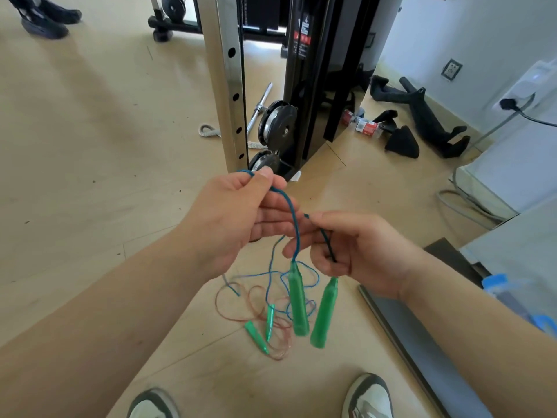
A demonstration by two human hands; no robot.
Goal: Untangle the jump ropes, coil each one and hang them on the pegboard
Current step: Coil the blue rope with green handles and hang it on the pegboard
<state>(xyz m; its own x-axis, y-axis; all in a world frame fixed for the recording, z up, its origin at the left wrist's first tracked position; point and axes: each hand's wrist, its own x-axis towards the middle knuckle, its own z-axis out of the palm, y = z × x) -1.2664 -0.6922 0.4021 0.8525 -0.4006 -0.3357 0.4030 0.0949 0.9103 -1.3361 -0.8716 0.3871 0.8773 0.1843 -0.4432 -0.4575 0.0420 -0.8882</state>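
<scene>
Blue rope (297,230) is pinched up high by the left hand (238,212) and gripped lower by the right hand (358,251), green handles (298,303) hung straight down, tangle (262,312) sat on the floor (90,176) below.

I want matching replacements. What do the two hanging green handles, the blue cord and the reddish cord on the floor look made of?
Tapered green handles: translucent moulded plastic, glossy; light shows through. Thin blue cord: probably smooth vinyl or PVC; no braid visible. Thin reddish cord: likely clear-tinted plastic; the floor shows through.
</scene>
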